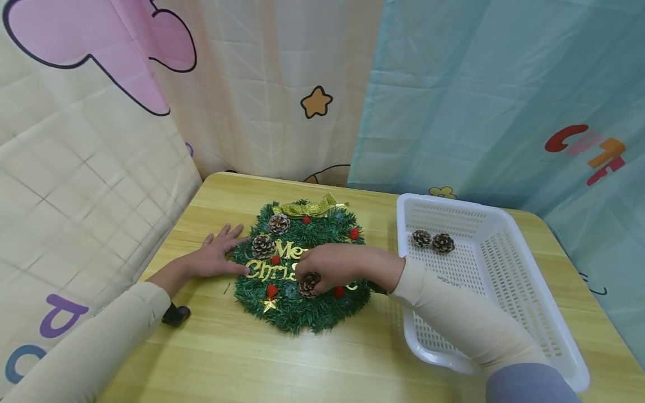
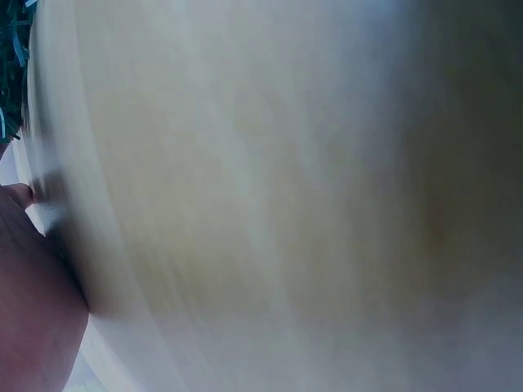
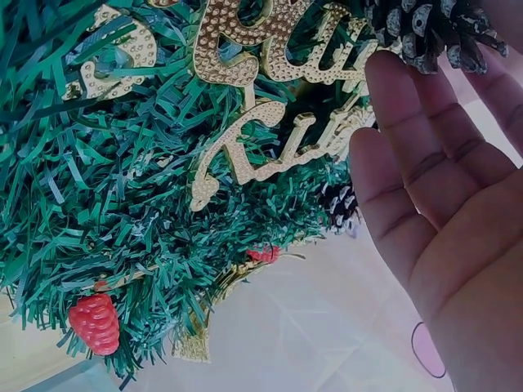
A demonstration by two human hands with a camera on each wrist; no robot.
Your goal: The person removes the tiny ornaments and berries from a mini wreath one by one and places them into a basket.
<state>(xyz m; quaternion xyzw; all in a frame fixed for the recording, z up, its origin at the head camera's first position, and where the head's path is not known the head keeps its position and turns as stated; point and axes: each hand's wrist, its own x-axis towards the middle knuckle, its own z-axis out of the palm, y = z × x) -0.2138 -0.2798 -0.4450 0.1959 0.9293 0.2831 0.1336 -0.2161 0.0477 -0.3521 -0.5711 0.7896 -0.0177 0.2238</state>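
A green tinsel wreath [image 1: 302, 320] with gold "Merry Christmas" lettering [image 1: 262, 271] lies on the table. Over its lower middle, my right hand [image 1: 335, 264] pinches a brown pine cone [image 1: 309, 286] between thumb and fingers. That pine cone [image 3: 433, 34] also shows at the top of the right wrist view, against the fingers. My left hand [image 1: 215, 258] lies with spread fingers at the wreath's left side, fingertips at the greenery. Two more pine cones, one upper [image 1: 279, 224] and one lower [image 1: 263, 246], sit on the wreath's left part. The right hand hides some lettering.
On the right stands a white plastic basket [image 1: 536, 291] with two pine cones [image 1: 443, 243] inside. A gold ribbon [image 1: 312, 209], red berries [image 1: 355, 233] and a gold star [image 1: 269, 305] decorate the wreath. Printed curtains [image 1: 282, 112] hang behind the wooden table [image 1: 312, 369].
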